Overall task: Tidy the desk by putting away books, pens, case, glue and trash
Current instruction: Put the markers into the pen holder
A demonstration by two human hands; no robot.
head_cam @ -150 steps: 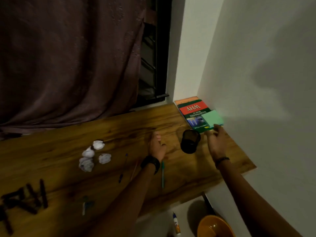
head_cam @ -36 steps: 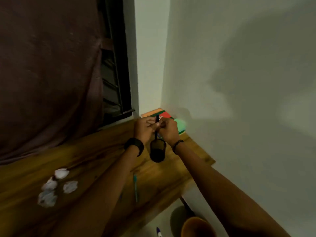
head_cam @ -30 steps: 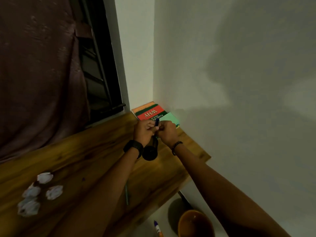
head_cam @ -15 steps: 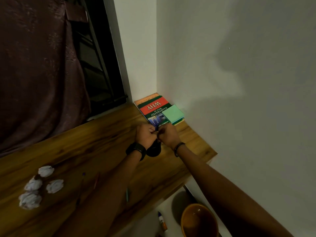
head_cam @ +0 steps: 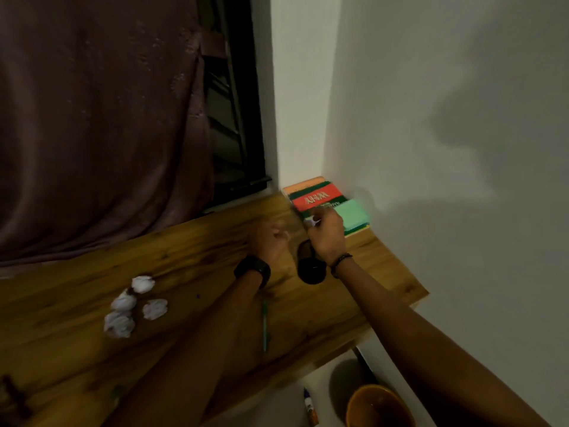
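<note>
Right hand hovered over the mouth of the black pen cup with its fingers curled. Something pale showed at the fingertips, too blurred to name, so the grip could not be told. Left hand was just beside it and smeared by motion; clenched or released, could not tell. Dark watch on the left wrist, bead bracelet on the right.

Brown curtain filled the upper left and hung to the back edge of the wooden surface. Dark window beside it, white wall to the right. Stack of books lay flat in the far corner against the wall, with a green notepad on top. Orange bin sat on the floor below the surface edge. Pen cup stood near the books. Four crumpled paper balls clustered left of the arms. Green pen lay loose between the forearms. Glue bottle lay on the floor, just beside the bin.
</note>
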